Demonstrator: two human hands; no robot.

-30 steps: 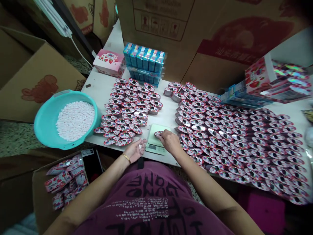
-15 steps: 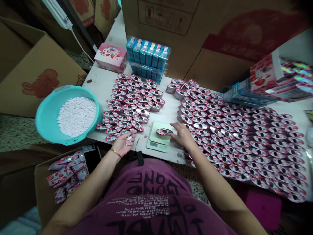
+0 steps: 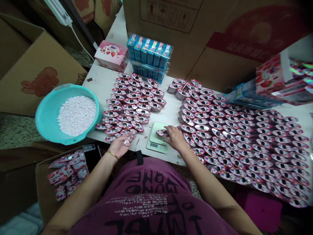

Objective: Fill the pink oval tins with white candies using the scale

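Observation:
A small green scale sits at the near edge of the white table. One red oval tin rests on it. My right hand touches that tin with its fingertips, fingers curled. My left hand is palm up just left of the scale, cupped around a few white tablets. Left of the scale lies a group of several tins; a much larger group of tins spreads to the right.
A teal bowl of white tablets overhangs the table's left edge. Blue packs and a pink box stand at the back before big cartons. A carton of filled packets sits low on the left.
My right hand went from the tin to the right, then came back onto it. My left hand drifted left with the tablets, away from the scale.

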